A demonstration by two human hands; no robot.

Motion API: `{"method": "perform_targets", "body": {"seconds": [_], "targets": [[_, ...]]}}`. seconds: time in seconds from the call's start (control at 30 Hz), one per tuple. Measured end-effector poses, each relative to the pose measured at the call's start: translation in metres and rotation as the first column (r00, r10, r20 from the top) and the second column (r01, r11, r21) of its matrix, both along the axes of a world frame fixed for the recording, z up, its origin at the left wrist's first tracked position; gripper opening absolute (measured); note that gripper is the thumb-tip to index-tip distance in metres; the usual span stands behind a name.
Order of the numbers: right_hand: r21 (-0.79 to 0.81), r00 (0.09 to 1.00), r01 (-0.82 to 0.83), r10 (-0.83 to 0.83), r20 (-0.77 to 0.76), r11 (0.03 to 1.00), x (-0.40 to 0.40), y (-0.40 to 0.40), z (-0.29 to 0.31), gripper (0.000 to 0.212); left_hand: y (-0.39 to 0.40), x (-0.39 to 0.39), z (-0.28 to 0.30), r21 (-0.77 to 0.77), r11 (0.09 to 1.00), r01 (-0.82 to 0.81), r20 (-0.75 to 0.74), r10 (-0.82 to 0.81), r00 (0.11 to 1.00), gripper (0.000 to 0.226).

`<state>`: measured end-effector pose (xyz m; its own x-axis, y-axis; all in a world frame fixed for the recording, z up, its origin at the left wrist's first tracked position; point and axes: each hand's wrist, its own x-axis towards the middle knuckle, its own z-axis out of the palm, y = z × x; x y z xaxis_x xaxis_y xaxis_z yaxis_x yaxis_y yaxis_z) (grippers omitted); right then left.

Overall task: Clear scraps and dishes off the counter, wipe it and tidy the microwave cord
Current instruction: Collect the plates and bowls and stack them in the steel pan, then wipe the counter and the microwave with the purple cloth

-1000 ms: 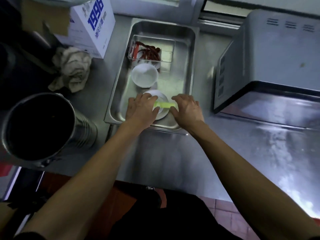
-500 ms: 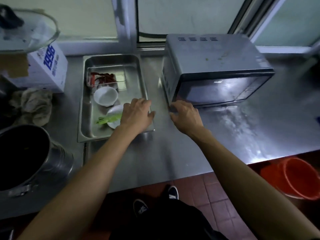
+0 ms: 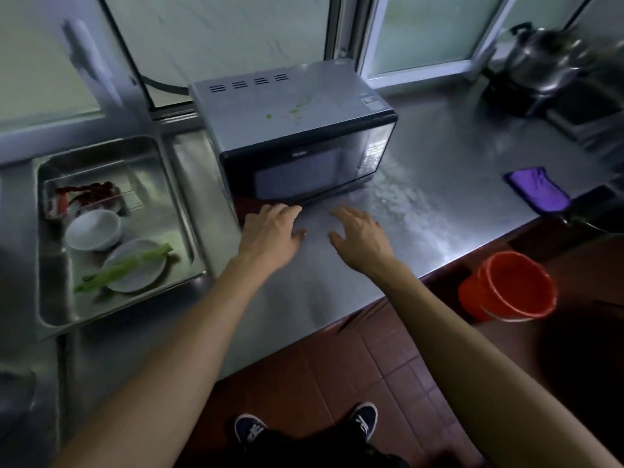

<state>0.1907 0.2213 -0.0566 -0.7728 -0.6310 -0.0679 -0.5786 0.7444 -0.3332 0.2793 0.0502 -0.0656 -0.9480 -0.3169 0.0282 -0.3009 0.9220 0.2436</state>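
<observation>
A grey microwave (image 3: 290, 130) stands on the steel counter (image 3: 439, 204), with small green scraps (image 3: 293, 111) on its top. Its dark cord (image 3: 162, 84) curves behind the back left corner. My left hand (image 3: 270, 231) and my right hand (image 3: 358, 233) hover over the counter just in front of the microwave, fingers spread and holding nothing. A steel tray (image 3: 54, 305) at the left holds a white bowl (image 3: 93, 229), a white plate (image 3: 135, 266) with a green vegetable stalk (image 3: 125, 265) across it, and a clear box of red chillies (image 3: 87, 195).
A purple cloth (image 3: 537, 189) lies near the counter's right front edge. An orange bucket (image 3: 506, 287) stands on the tiled floor below. A metal kettle (image 3: 540, 55) sits on a stove at the far right. Windows run behind the counter.
Both hands let go of the green stalk, left the tray and moved right to the front of the microwave. The view swung right, bringing the cloth, bucket and kettle into sight.
</observation>
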Motion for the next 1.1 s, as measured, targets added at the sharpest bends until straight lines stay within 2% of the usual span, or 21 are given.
{"method": "perform_targets", "body": {"seconds": [0.6,0.97,1.1], "targets": [[-0.061,0.973,0.231,-0.229,0.038,0.971,-0.131,0.262,-0.019,0.048,0.243,-0.170,-0.005,-0.029,0.974,0.223,0.073,-0.221,0.973,0.053],[-0.031,0.936,0.344,-0.339,0.099,0.939,-0.226,0.329,-0.040,0.049,0.309,-0.288,-0.033,0.020,0.943,0.332,0.115,-0.332,0.936,0.052],[0.010,0.926,0.370,-0.370,0.075,0.929,-0.279,0.339,-0.046,0.049,0.316,-0.349,-0.046,0.059,0.934,0.351,0.100,-0.356,0.929,0.052]]}}
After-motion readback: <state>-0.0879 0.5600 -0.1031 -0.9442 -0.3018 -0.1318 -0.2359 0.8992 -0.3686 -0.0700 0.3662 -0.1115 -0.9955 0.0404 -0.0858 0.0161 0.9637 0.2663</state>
